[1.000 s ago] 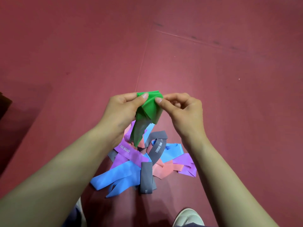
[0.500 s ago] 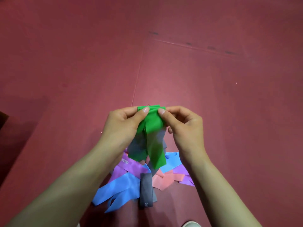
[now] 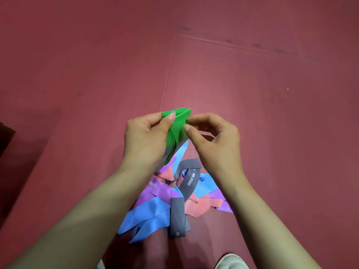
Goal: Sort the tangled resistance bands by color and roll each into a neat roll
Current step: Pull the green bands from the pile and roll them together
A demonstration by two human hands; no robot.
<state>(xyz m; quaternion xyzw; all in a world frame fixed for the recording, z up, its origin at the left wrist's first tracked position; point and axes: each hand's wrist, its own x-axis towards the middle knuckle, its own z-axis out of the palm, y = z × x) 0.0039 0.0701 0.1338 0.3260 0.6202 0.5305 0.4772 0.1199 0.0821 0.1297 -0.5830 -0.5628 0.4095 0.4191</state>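
While the dark red padded floor (image 3: 272,133) looks the same as a second ago, and the heap of tangled flat rubber bands in blue, purple, salmon and grey (image 3: 155,193) lies on it untouched below your arms, the change is in the green flat rubber band (image 3: 177,131). A second ago its tail hung long and loose toward the heap. Now it is gathered into a short packet of several layers, held in the air above the heap; its lower end is hidden behind your left hand (image 3: 147,136).

This hand grips the packet, with the thumb pressed on the upper edge. Your right hand (image 3: 215,140) pinches the right edge between thumb and forefinger, and its other fingers (image 3: 211,121) are curled loosely.

I judge that green is already free from the tangle and almost compact, but it looks more folded than rolled. The four other colours are not yet sorted.
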